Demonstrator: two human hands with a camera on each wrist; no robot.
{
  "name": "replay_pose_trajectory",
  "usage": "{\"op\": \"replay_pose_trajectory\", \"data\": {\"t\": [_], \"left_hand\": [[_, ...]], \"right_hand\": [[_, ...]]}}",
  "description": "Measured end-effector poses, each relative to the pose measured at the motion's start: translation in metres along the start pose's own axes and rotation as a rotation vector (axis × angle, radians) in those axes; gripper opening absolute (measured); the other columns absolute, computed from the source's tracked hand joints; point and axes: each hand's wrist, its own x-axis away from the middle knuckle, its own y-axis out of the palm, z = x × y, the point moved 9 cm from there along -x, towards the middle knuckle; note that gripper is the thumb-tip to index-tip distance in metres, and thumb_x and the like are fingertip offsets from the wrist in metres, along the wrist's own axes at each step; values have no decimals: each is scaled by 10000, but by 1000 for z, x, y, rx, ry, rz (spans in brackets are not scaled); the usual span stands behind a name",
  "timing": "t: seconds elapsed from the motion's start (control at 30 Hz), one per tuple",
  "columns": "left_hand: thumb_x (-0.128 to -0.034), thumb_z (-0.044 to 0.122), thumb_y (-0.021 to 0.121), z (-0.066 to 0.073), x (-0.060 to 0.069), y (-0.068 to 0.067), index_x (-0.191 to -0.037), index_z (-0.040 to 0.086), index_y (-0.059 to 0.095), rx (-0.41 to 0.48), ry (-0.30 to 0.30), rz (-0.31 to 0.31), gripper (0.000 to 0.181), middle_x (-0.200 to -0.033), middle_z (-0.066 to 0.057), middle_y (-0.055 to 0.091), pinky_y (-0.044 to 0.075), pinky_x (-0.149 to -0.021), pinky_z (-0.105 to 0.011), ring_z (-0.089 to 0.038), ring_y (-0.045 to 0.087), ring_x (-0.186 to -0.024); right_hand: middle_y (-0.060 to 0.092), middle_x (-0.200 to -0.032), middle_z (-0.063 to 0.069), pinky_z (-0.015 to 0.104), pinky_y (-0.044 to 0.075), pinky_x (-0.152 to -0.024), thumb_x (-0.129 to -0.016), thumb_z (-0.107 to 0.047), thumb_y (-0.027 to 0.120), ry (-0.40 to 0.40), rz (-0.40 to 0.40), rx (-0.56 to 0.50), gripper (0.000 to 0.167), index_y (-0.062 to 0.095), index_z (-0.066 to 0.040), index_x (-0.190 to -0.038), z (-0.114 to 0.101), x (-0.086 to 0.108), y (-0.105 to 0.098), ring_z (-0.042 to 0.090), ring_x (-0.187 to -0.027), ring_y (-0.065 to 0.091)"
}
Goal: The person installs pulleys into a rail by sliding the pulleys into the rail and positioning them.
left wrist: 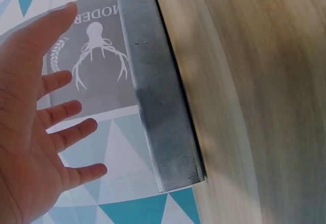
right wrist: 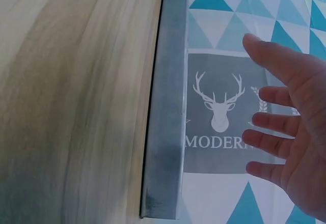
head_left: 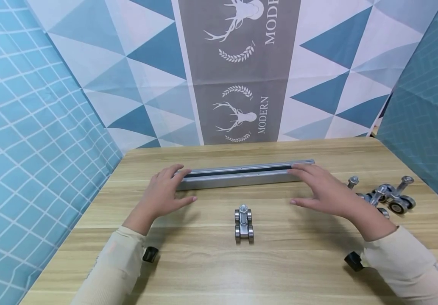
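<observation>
A long grey metal channel [head_left: 238, 179] lies on the wooden table, its slot facing up. Over its left end hovers the left hand [head_left: 163, 192], fingers spread; the left wrist view shows a gap between that hand [left wrist: 35, 117] and the rail [left wrist: 160, 96]. At the other end the right hand [head_left: 327, 190] is likewise spread and holds nothing; in the right wrist view the hand [right wrist: 295, 127] is apart from the channel [right wrist: 168, 102]. Between the hands, nearer the camera, stands a small four-wheeled metal roller with a bolt [head_left: 244, 224].
Several more bolt rollers [head_left: 398, 204] stand on the right of the table [head_left: 219, 271], beside the right forearm. Patterned cloth [head_left: 238, 72] hangs behind the table, with blue cloth [head_left: 24, 127] at the left and teal cloth [head_left: 428, 84] at the right.
</observation>
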Motion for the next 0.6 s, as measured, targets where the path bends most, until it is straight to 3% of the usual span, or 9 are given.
{"op": "replay_pose_trajectory", "data": {"t": [0.33, 0.47, 0.6], "left_hand": [[-731, 385, 846, 3, -3, -8, -1311, 82, 584, 33, 96, 104, 704, -1295, -151, 528, 412, -933, -568, -350, 475, -1196], [-706, 332, 873, 0, -4, -7, -1281, 87, 602, 60, 109, 118, 681, -1275, -156, 536, 417, -937, -553, -350, 488, -1170], [-698, 320, 881, -3, -6, -5, -1276, 70, 607, 69, 119, 116, 687, -1273, -172, 538, 420, -933, -558, -366, 498, -1161]], "right_hand": [[577, -1250, 158, 542, 444, -934, -766, -147, 830, -101, 127, -11, 485, 641, -40, -1200, -17, -3, -5, 350, -1166, 526], [600, -1208, 117, 510, 472, -911, -785, -146, 817, -83, 121, -46, 446, 646, -46, -1184, -23, -6, -2, 313, -1136, 553], [618, -1167, 107, 416, 531, -799, -772, -115, 824, -112, 151, -56, 422, 657, -47, -1154, -30, -7, 1, 269, -1057, 590]]}}
